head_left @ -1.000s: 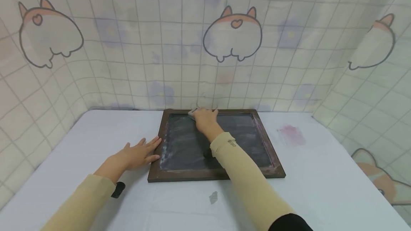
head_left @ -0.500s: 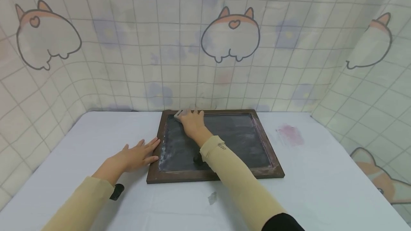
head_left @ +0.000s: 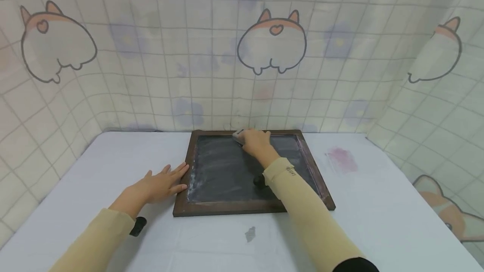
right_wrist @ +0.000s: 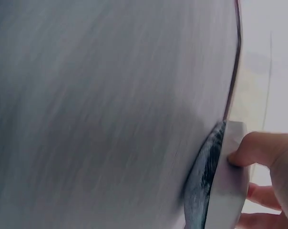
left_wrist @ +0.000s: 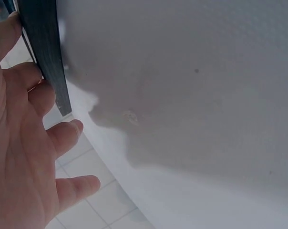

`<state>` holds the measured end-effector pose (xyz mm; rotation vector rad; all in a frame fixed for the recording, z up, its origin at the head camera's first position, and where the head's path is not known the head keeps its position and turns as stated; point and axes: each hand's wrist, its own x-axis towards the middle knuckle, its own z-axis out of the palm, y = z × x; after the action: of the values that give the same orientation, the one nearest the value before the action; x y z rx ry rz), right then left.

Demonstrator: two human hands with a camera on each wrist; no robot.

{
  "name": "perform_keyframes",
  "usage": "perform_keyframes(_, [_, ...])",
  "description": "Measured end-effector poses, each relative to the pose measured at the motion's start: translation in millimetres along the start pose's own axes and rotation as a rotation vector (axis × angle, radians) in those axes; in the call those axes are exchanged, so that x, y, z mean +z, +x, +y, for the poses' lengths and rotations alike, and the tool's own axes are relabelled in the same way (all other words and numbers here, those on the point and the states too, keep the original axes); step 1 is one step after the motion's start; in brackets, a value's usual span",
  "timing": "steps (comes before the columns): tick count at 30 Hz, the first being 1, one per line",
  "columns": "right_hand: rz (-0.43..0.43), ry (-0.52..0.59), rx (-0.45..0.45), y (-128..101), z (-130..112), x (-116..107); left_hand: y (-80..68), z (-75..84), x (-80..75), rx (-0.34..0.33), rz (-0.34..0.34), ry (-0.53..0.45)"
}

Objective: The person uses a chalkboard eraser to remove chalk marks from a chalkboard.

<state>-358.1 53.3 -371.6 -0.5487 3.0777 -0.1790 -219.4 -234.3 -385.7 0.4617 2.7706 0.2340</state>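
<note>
A blackboard [head_left: 223, 167] in a brown wooden frame lies on the white table, its dark surface streaked with chalk. My right hand [head_left: 258, 142] grips a blackboard eraser [right_wrist: 227, 191] by its pale back, thumb on one side and fingers on the other. Its dark felt side is against the board near the far frame edge. My left hand [head_left: 156, 186] lies at the left frame edge with fingers spread, fingertips on the wood. In the left wrist view, the fingers of this hand [left_wrist: 29, 129] reach to the dark frame [left_wrist: 46, 47].
The white table [head_left: 378, 205] extends around the board, with a pink stain [head_left: 342, 159] to its right and a grey patch [head_left: 250, 234] in front. A tiled-pattern curtain [head_left: 211, 53] with corgi drawings hangs behind. Black wrist-camera pieces [head_left: 138, 226] sit beneath the sleeves.
My right hand moved the eraser left along the board's far edge, then back right to past where it was a second ago. The left hand has stayed at the frame.
</note>
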Motion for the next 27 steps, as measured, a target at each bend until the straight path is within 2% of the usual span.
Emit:
perform_keyframes(3, [0.030, 0.080, 0.031, -13.7, 37.0, -4.5, 0.1, 0.7, -0.5, 0.001, 0.002, 0.007])
perform_keyframes(7, [0.070, 0.111, 0.093, -29.5, 76.3, -9.7, -1.2, 2.7, -2.3, 0.000, 0.002, 0.008])
perform_keyframes(10, [0.061, 0.116, 0.101, -37.0, 93.2, -10.3, -2.1, 4.4, -2.8, 0.001, -0.002, 0.005])
perform_keyframes(12, [0.034, 0.118, 0.075, -39.7, 98.4, -9.1, -2.1, 5.1, -2.3, 0.004, -0.003, 0.003])
perform_keyframes(15, [0.024, 0.091, 0.022, -40.6, 97.2, -6.2, -2.9, 5.0, -1.6, 0.004, -0.004, -0.005])
perform_keyframes(19, [0.012, 0.069, -0.006, -41.8, 87.8, -4.3, -2.9, 4.5, -0.6, 0.005, -0.005, -0.015])
perform_keyframes(24, [-0.037, 0.074, -0.062, -44.0, 65.2, -2.4, -1.4, 2.2, 0.0, 0.001, -0.004, -0.012])
perform_keyframes(27, [-0.068, 0.041, -0.136, -46.8, 46.1, -0.8, 0.0, 1.0, 0.6, 0.005, 0.001, -0.014])
